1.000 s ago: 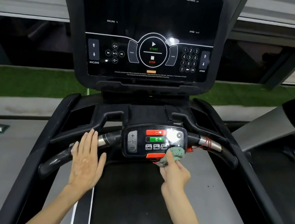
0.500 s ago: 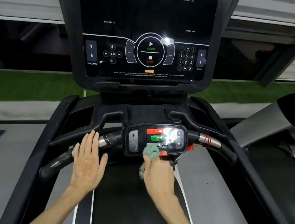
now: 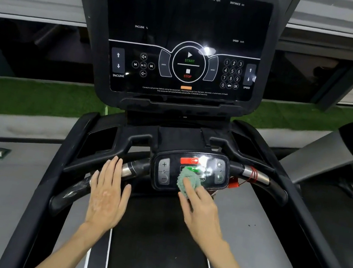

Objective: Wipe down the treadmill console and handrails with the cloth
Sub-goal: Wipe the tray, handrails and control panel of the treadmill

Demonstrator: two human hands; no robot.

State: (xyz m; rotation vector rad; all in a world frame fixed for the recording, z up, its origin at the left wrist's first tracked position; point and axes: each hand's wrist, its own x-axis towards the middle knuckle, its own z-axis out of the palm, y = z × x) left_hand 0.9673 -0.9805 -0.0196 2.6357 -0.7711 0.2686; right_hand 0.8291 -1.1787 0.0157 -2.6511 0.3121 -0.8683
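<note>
A black treadmill console (image 3: 184,41) with a dark touch panel rises ahead. Below it, a small control pad (image 3: 165,171) with red and green buttons sits in the middle of the front handrail (image 3: 257,175). My right hand (image 3: 201,210) presses a bunched green cloth (image 3: 189,179) against the lower middle of that pad. My left hand (image 3: 108,192) lies flat with fingers together, hovering over or resting on the left part of the handrail (image 3: 134,167); it holds nothing.
The black running belt (image 3: 156,247) lies under my arms, with grey side rails. A red cord (image 3: 250,176) is wrapped on the right handrail. Another treadmill (image 3: 340,166) stands to the right. Green turf (image 3: 24,99) runs behind.
My right hand has slid the cloth from the pad's lower right corner leftwards and then up onto its middle. The left hand has stayed in place.
</note>
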